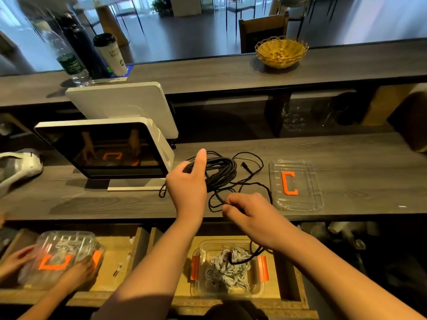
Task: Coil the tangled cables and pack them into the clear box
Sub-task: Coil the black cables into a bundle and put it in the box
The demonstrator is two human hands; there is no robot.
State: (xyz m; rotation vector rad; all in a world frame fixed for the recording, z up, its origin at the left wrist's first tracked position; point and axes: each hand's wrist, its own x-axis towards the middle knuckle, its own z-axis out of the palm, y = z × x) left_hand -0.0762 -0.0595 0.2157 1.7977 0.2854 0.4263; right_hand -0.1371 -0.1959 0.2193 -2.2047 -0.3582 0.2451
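In the head view, the black cable (219, 172) lies on the grey counter (346, 181) in front of the person. Most of it is already gathered into a thick bundle of loops, and the long axis of this bundle runs from the far left to the near right. The left hand (188, 181) grips the far-left end of the bundle, with the thumb pointing up and the fingers curled around the loops. The right hand (247, 211) is nearer to the person and pinches a loose strand at the near end. More loose strands spread to the right, and one end with a plug (244, 165) lies just beyond the bundle.

The clear box (294, 184) stands to the right of the cable, close to the loose strands but not touching the bundle. I judge the right hand is the nearer one to it, so the coil must travel to the right.

On the box there is an orange mark that looks like the letter C. A paper cup (111, 54) on the upper shelf has some printed words, but they are too blurred to read. The green label of the bottle (69, 58) is also not readable.
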